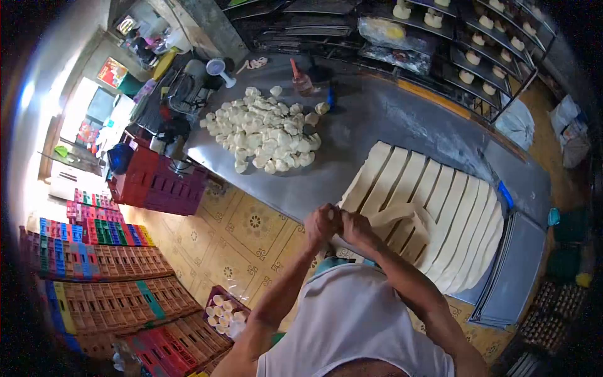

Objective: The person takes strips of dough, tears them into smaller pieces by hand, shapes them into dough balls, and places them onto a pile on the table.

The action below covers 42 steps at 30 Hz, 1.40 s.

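My left hand (321, 224) and my right hand (356, 229) are closed side by side at the near edge of the metal table (339, 141). A loose dough strip (391, 215) runs from my right hand and curls back over the sheet. What my left fingers hold is hidden. Right of my hands lies a wide slab of pale dough (461, 213), cut lengthwise into several strips with dark gaps between some of them. Farther off on the table, to the left, is a heap of small dough pieces (267, 135).
A bottle with a red neck (301, 83) stands behind the heap. Racks with dough-filled trays (465, 76) line the far side. Stacked plastic crates (113, 261) and a crimson crate (147, 179) are at left. A blue-handled tool (505, 195) lies beyond the slab.
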Each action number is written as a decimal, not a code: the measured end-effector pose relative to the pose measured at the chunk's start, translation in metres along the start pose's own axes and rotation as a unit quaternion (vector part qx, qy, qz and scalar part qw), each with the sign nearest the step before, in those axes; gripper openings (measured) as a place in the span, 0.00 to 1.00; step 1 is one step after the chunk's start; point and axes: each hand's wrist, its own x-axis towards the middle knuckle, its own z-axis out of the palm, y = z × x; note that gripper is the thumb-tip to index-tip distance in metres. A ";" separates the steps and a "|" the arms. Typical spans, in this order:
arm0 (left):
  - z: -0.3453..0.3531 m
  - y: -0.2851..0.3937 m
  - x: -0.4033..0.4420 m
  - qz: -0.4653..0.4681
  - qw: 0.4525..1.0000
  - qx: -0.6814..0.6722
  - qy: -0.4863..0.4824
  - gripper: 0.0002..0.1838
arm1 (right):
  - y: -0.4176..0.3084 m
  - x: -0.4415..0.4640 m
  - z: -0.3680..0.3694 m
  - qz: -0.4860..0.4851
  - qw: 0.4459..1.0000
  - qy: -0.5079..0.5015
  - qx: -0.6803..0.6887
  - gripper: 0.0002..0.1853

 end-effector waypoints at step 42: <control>0.067 -0.011 0.013 -0.059 0.996 -0.070 -0.023 0.17 | 0.033 0.002 -0.017 0.064 0.995 -0.015 -0.079 0.15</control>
